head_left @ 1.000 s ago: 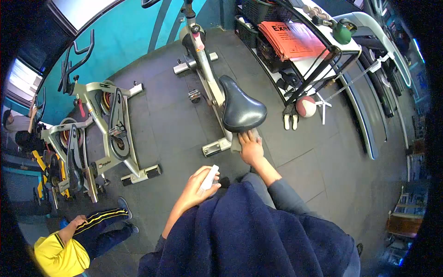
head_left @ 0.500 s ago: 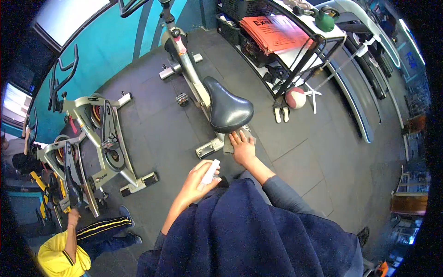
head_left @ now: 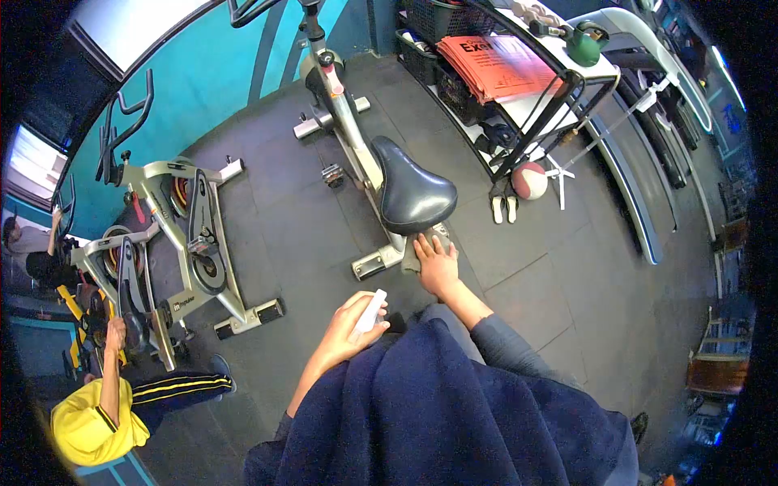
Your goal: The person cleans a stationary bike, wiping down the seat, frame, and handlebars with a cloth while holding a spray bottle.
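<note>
My left hand [head_left: 347, 332], fingers curled, holds a white spray bottle [head_left: 372, 311] low in front of my body; my palm and fingers hide much of it. My right hand [head_left: 438, 267] lies with its fingers stretched and spread on a grey cloth [head_left: 412, 257], pressing it just behind and below the black saddle [head_left: 413, 190] of an exercise bike. Edges of the cloth show on both sides of the hand. What lies directly under the cloth is hidden. The bike's rear foot [head_left: 378, 263] is to the left of the right hand.
A second exercise bike [head_left: 190, 267] stands at left, with a person in a yellow shirt [head_left: 97, 417] touching equipment there. To the right are a shelf rack with orange posters [head_left: 502, 69], a green kettlebell [head_left: 585, 47], a ball [head_left: 529, 180] and a treadmill [head_left: 620, 178].
The view has shifted slightly, so the scene sits a little further right and lower. My hands keep nearly the same places. The person in yellow has moved an arm up along the equipment.
</note>
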The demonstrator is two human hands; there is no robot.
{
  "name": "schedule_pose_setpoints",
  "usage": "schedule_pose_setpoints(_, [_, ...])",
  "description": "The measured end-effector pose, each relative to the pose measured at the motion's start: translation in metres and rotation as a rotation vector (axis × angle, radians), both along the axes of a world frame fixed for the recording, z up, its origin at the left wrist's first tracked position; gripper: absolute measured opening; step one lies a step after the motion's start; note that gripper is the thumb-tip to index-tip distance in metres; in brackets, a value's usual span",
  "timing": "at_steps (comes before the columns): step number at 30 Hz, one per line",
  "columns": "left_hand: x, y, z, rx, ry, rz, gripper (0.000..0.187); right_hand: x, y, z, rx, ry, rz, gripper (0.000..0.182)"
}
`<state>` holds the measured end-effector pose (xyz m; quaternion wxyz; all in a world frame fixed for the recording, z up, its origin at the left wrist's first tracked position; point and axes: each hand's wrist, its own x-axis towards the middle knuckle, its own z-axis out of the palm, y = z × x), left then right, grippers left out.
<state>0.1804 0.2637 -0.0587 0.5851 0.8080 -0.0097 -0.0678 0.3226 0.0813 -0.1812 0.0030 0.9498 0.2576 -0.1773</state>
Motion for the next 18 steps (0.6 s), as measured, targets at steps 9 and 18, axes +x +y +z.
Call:
schedule_pose_setpoints(9, [0.008, 0.002, 0.006, 0.017, -0.103, 0.002, 0.037, 0.041, 0.020, 0.013, -0.119, 0.155, -0.016, 0.054])
schedule_pose_setpoints(18, [-0.005, 0.017, 0.007, -0.049, -0.090, 0.139, 0.039, -0.009, -0.035, 0.014, -0.013, 0.125, 0.180, 0.063])
